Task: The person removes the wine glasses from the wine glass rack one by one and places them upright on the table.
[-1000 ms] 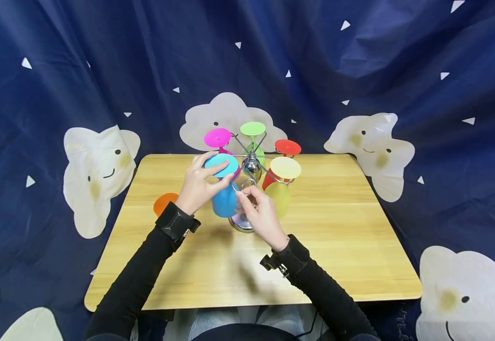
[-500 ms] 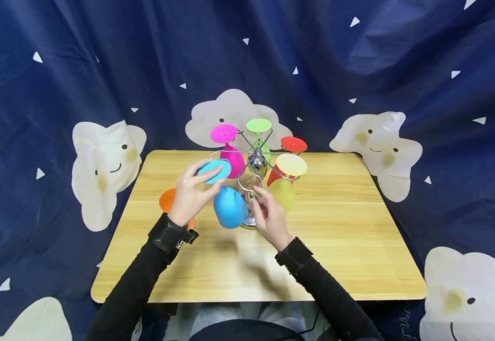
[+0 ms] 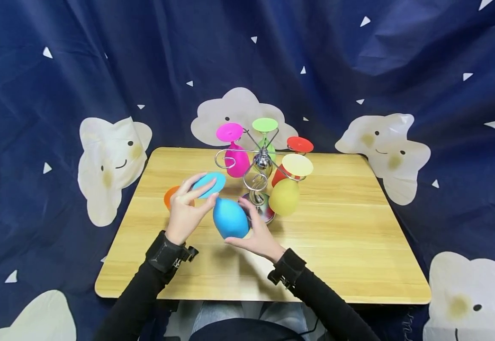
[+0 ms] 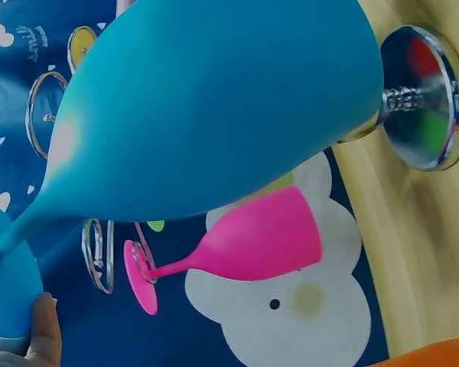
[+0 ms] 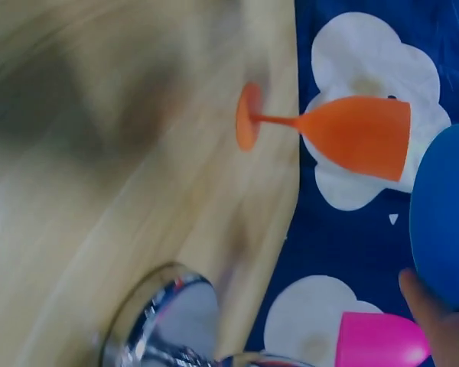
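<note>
A blue plastic goblet [image 3: 231, 219] is in the air in front of the chrome rack [image 3: 262, 163], tilted with its foot up and to the left. My left hand [image 3: 185, 213] pinches the foot; in the left wrist view its fingertips [image 4: 44, 329] lie at the foot's edge. Around the bowl, my right hand [image 3: 257, 237] spreads thumb and fingers, gripping it from the right. The right wrist view shows a finger [image 5: 424, 306] against the blue bowl [image 5: 447, 214]. Two wire rings at the rack's front left hold no goblet.
Pink [image 3: 237, 161], green [image 3: 265, 125], red [image 3: 300, 144] and yellow [image 3: 284, 196] goblets hang upside down from the rack. An orange goblet [image 5: 359, 138] stands upright on the wooden table [image 3: 337, 237], partly behind my left hand. A blue curtain [image 3: 315, 57] surrounds the table.
The blue goblet has come out of the rack's ring toward the left and front, tilting. My right hand has moved from the wire ring onto the bowl.
</note>
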